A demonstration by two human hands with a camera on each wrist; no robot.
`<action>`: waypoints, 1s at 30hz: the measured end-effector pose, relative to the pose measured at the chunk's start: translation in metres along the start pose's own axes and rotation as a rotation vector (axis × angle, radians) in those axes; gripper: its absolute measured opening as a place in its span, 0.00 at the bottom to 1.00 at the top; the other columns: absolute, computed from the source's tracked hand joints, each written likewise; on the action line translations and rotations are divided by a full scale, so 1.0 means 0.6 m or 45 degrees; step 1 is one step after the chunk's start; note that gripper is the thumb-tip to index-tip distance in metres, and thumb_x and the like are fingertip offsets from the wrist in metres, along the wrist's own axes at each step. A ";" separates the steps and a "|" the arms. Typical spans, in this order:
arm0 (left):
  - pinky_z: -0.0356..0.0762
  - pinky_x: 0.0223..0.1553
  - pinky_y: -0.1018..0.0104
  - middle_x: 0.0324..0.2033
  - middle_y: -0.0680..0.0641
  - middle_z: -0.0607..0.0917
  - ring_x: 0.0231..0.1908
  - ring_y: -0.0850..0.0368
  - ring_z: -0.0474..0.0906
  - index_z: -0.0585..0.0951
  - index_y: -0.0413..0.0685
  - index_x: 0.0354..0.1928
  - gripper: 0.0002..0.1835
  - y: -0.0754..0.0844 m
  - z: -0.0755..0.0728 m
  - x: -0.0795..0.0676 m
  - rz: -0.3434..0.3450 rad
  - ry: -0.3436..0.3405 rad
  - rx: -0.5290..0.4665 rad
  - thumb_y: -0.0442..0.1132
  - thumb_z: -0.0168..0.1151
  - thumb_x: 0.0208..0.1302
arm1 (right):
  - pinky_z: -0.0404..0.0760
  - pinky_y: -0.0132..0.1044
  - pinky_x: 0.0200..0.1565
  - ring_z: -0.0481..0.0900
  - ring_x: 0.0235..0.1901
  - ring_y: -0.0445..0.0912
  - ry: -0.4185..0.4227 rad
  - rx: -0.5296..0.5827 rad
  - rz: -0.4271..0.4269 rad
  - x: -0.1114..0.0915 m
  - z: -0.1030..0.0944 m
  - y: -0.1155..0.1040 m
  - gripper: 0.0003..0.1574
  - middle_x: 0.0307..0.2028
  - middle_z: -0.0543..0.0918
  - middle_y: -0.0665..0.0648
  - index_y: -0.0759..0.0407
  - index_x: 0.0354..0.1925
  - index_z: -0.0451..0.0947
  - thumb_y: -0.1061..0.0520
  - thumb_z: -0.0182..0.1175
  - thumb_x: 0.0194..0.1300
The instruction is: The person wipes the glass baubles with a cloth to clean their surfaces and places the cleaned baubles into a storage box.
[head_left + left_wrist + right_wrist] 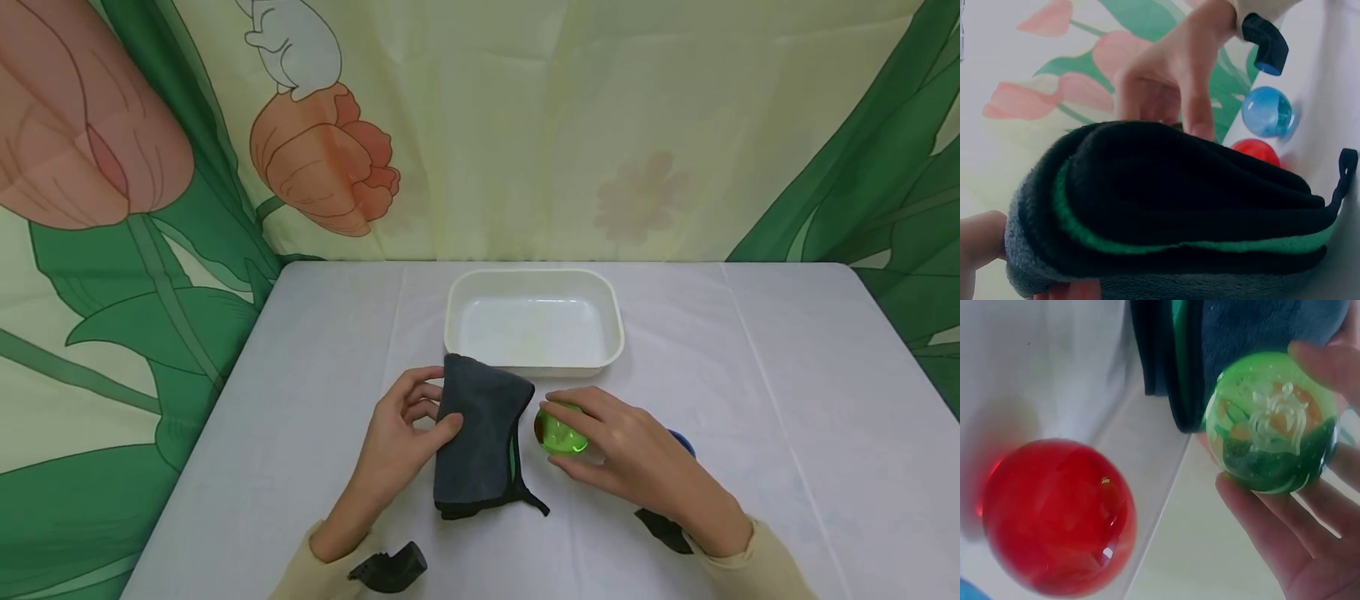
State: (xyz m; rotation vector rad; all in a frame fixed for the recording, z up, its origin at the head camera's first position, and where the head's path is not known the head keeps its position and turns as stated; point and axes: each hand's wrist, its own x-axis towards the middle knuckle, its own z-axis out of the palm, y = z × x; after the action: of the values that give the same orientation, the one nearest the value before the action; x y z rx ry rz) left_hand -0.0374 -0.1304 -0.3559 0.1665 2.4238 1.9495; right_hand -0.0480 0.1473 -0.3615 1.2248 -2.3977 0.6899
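My left hand (pixel 401 437) grips a folded dark grey towel (pixel 480 442) by its left side, thumb on the near face. The towel's layered edge, with a green inner face and a black hanging loop, shows in the left wrist view. Just right of the towel, my right hand (pixel 626 446) holds a clear green ball (pixel 561 432) between thumb and fingertips. In the right wrist view the green ball (pixel 1266 437) has a light pattern on it and overlaps the towel (pixel 1247 331).
A white rectangular tray (pixel 532 371) stands behind the towel. A red ball (pixel 1060 519) and a blue ball (pixel 1266 112) lie on the white-covered table near my right hand; in the head view that hand mostly hides them. A flowered curtain (pixel 510 125) hangs behind the table.
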 end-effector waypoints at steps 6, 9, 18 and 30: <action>0.79 0.29 0.66 0.37 0.44 0.77 0.32 0.53 0.75 0.72 0.51 0.55 0.26 0.008 0.011 0.005 0.031 -0.003 -0.054 0.31 0.66 0.53 | 0.78 0.29 0.40 0.74 0.49 0.39 0.038 0.034 0.050 0.012 0.002 -0.002 0.34 0.52 0.75 0.50 0.57 0.54 0.75 0.50 0.70 0.47; 0.79 0.29 0.65 0.37 0.45 0.78 0.32 0.53 0.75 0.72 0.51 0.55 0.26 0.013 0.018 0.009 0.040 -0.001 -0.070 0.31 0.66 0.53 | 0.77 0.29 0.45 0.72 0.51 0.39 0.043 0.064 0.085 0.018 0.001 -0.004 0.35 0.53 0.75 0.49 0.56 0.55 0.75 0.50 0.70 0.47; 0.78 0.26 0.65 0.37 0.44 0.80 0.31 0.53 0.78 0.73 0.50 0.54 0.25 0.029 0.038 0.016 0.091 0.061 -0.118 0.28 0.64 0.53 | 0.75 0.29 0.49 0.72 0.52 0.40 0.084 0.092 0.122 0.032 0.000 -0.006 0.38 0.53 0.75 0.49 0.55 0.55 0.75 0.50 0.72 0.44; 0.79 0.27 0.64 0.38 0.44 0.78 0.32 0.53 0.78 0.72 0.49 0.53 0.24 0.027 0.060 0.026 0.157 0.027 -0.181 0.31 0.65 0.54 | 0.77 0.36 0.47 0.74 0.50 0.43 0.072 0.179 0.143 0.046 0.003 -0.005 0.35 0.53 0.75 0.52 0.57 0.56 0.74 0.48 0.69 0.50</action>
State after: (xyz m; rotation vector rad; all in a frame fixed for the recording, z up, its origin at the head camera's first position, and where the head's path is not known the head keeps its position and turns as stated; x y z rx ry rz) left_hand -0.0484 -0.0903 -0.3473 0.3003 2.3277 2.1767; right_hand -0.0611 0.1269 -0.3480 1.1139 -2.4211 0.9291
